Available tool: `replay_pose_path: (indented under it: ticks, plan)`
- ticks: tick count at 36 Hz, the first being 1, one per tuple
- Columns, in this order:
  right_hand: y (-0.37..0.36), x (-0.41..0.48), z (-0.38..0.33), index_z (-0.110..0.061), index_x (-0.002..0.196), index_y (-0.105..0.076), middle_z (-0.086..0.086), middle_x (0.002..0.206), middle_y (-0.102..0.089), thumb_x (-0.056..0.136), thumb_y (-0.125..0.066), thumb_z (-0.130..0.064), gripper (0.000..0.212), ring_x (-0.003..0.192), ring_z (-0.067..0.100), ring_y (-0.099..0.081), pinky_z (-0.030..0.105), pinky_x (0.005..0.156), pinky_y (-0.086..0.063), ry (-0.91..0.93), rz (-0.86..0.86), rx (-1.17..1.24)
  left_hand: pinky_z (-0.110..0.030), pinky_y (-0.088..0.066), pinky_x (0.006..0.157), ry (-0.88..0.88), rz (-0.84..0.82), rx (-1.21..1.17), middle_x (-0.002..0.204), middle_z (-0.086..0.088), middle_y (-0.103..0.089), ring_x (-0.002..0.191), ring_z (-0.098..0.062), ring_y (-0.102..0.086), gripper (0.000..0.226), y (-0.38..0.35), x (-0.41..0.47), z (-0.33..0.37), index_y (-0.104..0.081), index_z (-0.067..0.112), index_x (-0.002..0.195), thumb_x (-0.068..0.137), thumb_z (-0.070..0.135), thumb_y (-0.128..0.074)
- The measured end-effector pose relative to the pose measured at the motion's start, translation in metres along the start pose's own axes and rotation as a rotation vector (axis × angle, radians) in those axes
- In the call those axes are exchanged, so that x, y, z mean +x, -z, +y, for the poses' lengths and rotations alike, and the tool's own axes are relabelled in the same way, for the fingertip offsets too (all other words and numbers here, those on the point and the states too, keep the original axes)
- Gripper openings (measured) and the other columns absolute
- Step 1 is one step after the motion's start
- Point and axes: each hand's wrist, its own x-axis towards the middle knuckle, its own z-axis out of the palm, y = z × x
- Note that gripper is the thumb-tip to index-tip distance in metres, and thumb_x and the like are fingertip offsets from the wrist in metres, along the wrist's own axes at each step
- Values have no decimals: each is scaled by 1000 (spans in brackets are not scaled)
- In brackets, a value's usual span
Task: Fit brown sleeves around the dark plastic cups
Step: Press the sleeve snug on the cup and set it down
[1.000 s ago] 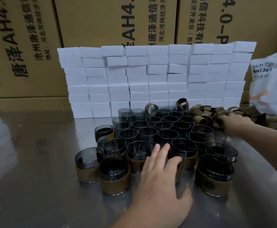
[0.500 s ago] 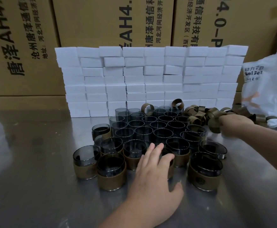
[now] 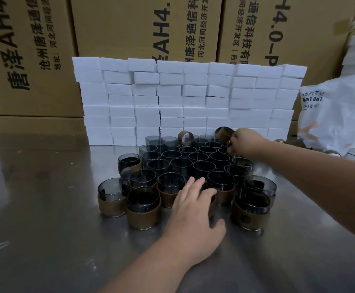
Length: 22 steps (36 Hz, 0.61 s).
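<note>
Cups: dark plastic cups (image 3: 193, 161) stood packed rim to rim in the middle of the steel table (image 3: 45, 208). Bare ones filled the back rows and sleeved cups (image 3: 143, 210) lined the front.
Left hand: the left hand (image 3: 195, 212) lay over a sleeved cup in the front row. Its fingers were straight and close together across the rim, the thumb spread wide to the right, gripping nothing.
Right hand: the right hand (image 3: 246, 142) hung over the back right of the cluster. Its curled fingers pinched a brown sleeve (image 3: 223, 133) by its right edge, and the sleeve was tilted above the rear cups.
Loose ring: a second sleeve (image 3: 186, 138) stood on edge atop the rear cups, left of the held one.
Behind: a wall of white foam blocks (image 3: 189, 98) rose just behind the cups, with printed cartons (image 3: 117, 28) behind it.
Right side: a white plastic bag (image 3: 337, 115) sat there, with the right forearm crossing in front of its lower part.
In the way: each bare cup touched its neighbours all round.
Change: half a second before, the right hand had been at the pile of sleeves right of the cups. It had since come left over the back rows, while the left hand had kept to the same front cup.
Room: bare steel showed left of and in front of the cluster. No table edge was in view.
</note>
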Motion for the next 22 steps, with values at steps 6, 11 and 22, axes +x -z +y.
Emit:
replay_pose_path:
  ticks: [6,11,22]
  plan:
    - [-21,-4,-55,2,104,-58,10,108,-68,81,-66,-18,31,99,24,-62,36,86,-51,101,-169,215,-25,4,110,-4,-9,-23,154,16,-3,124,12,20,59,0,1,-2,-28,32,140,86,42,-50]
    - [-37,-18,-75,-5,119,-41,6,126,-58,79,-68,-13,49,108,22,-57,35,89,-50,228,-256,51,-27,1,113,0,-4,-21,154,15,-5,138,0,14,59,-1,1,-2,-29,32,140,86,41,-50]
    - [-46,-25,-68,-7,128,-32,10,90,-59,85,-50,-1,47,74,23,-56,32,60,-43,285,38,-2,-28,0,115,-8,14,-22,154,13,-8,139,-1,12,59,-1,2,-3,-31,30,140,85,40,-51]
